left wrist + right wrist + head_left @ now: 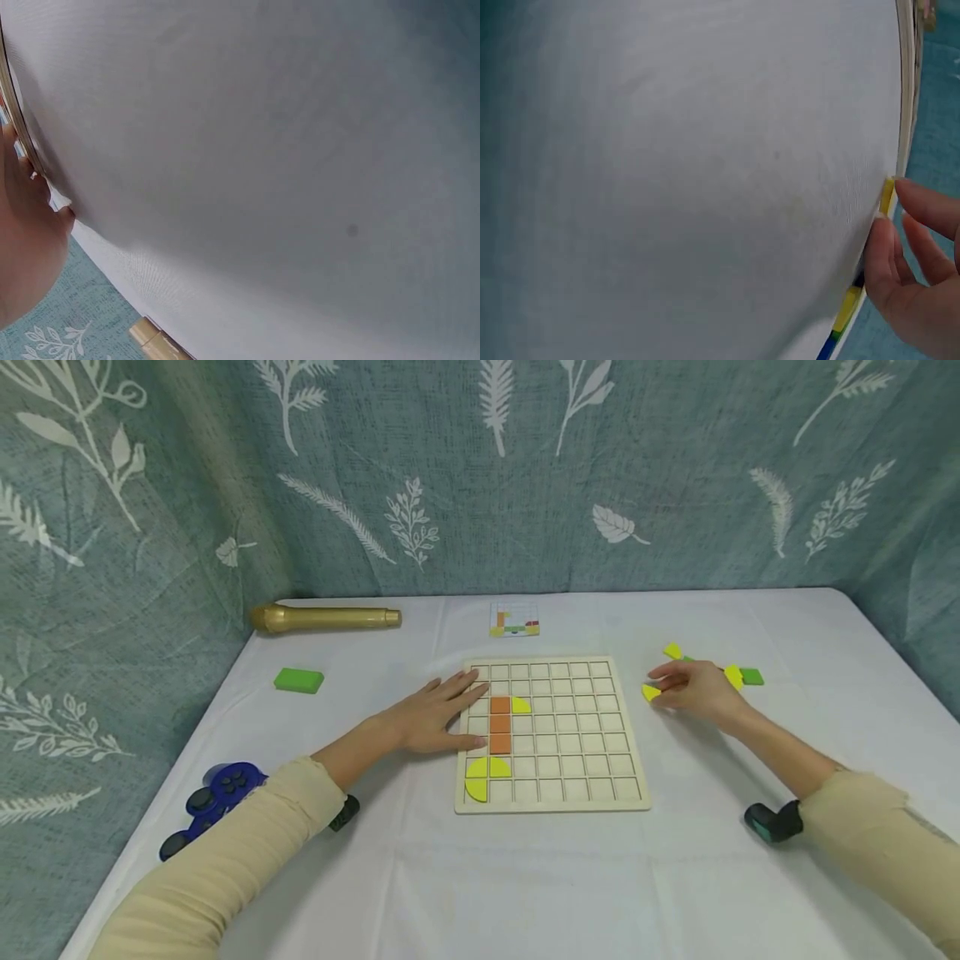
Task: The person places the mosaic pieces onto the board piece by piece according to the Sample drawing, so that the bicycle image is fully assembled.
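A pale wooden grid board (558,806) lies flat on the table. Set in its left part are an orange column (500,724), a yellow quarter-round piece (521,705) and several yellow pieces (487,768) lower down. My left hand (431,718) rests on the board's left edge with spread fingers, holding no piece. Off the board's right side, my right hand (697,689) pinches a small yellow piece (651,692) between thumb and fingers; the right wrist view shows that yellow piece (887,196) edge-on. Behind this hand lie loose yellow pieces (672,651) and a green piece (752,677), some partly hidden.
A small pattern card (514,620) lies beyond the board. To the left are a gold microphone-shaped object (326,618), a green block (298,681) and a blue game controller (225,789), partly covered by my left sleeve. Patterned curtains (525,485) stand behind the white table (525,893).
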`<state>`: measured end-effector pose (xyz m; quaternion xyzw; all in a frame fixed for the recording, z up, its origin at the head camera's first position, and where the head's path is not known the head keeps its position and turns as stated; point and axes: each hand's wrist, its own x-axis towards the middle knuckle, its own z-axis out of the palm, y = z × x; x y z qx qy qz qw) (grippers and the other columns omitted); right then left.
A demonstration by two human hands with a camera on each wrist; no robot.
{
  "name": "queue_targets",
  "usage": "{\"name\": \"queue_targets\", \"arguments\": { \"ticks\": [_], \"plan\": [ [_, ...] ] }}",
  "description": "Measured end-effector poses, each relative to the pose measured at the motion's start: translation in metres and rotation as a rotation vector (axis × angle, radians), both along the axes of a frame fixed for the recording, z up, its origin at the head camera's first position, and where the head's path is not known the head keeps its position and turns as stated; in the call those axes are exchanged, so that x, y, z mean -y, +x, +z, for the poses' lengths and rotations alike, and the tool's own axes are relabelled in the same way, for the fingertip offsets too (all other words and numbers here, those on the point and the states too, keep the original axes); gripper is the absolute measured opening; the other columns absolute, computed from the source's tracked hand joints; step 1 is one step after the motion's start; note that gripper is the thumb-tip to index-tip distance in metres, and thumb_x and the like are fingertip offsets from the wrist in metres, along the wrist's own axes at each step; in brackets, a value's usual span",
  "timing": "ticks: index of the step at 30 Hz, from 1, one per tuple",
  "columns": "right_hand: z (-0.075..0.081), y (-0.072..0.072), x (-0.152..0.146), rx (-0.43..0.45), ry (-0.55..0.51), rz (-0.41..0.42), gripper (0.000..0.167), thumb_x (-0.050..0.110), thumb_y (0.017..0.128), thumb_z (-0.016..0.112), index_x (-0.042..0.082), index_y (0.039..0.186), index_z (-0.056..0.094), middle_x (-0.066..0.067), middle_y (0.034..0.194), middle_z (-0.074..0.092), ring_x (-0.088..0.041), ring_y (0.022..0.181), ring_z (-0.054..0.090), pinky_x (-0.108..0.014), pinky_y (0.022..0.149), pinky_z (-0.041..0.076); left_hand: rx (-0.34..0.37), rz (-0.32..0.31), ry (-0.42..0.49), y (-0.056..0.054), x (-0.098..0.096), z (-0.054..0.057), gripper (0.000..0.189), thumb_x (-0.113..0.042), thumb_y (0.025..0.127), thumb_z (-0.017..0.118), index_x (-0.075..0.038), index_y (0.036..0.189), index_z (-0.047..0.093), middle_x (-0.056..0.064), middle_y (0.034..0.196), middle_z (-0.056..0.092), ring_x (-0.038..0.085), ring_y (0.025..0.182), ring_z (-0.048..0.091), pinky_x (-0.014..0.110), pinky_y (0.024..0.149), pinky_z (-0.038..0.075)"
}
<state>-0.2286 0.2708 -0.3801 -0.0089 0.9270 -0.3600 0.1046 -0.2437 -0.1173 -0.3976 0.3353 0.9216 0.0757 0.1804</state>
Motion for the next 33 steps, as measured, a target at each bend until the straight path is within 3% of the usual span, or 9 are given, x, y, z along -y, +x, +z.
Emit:
{"name": "queue_targets", "arguments": {
  "ticks": [7, 16, 24, 33],
  "plan": [
    [-0.003, -0.003, 0.003, -0.034, 0.029, 0.043, 0.042, 0.004, 0.084, 0.071, -0.004, 0.124, 0.058, -0.02, 0.106, 0.058, -0.03, 0.094, 0.053, -0.034, 0.076, 0.047, -0.001, 0.009, -0.006, 0.0, 0.0, -0.001, 0.089, -0.068, 0.089, 0.044, -0.02, 0.155, 0.007, 0.004, 0.159, -0.004, 0.02, 0.144, -0.004, 0.044, 0.115, 0.003],
    [0.001, -0.003, 0.002, -0.033, 0.015, 0.07, 0.034, 0.01, 0.089, 0.068, -0.003, 0.12, 0.061, -0.012, 0.089, 0.056, -0.022, 0.074, 0.055, -0.025, 0.061, 0.047, -0.005, 0.012, -0.019, 0.0, -0.001, -0.001, 0.089, -0.069, 0.089, 0.043, -0.021, 0.155, 0.007, 0.004, 0.159, -0.004, 0.02, 0.144, -0.004, 0.044, 0.115, 0.003],
    [0.006, 0.006, 0.007, 0.026, -0.124, 0.1, 0.041, 0.011, 0.09, 0.068, -0.003, 0.126, 0.057, -0.018, 0.108, 0.061, -0.025, 0.086, 0.062, -0.03, 0.072, 0.054, -0.001, 0.003, -0.011, 0.0, -0.001, -0.001, 0.089, -0.067, 0.09, 0.044, -0.02, 0.155, 0.007, 0.004, 0.159, -0.003, 0.02, 0.144, -0.004, 0.044, 0.115, 0.003],
    [0.011, 0.019, 0.033, 0.148, -0.265, 0.162, 0.036, 0.014, 0.089, 0.069, -0.004, 0.12, 0.061, -0.011, 0.096, 0.064, -0.02, 0.083, 0.065, -0.028, 0.073, 0.055, -0.005, 0.002, -0.024, -0.001, 0.0, 0.0, 0.089, -0.068, 0.09, 0.043, -0.021, 0.155, 0.005, 0.003, 0.159, -0.005, 0.019, 0.144, -0.005, 0.044, 0.115, 0.003]
  ]
}}
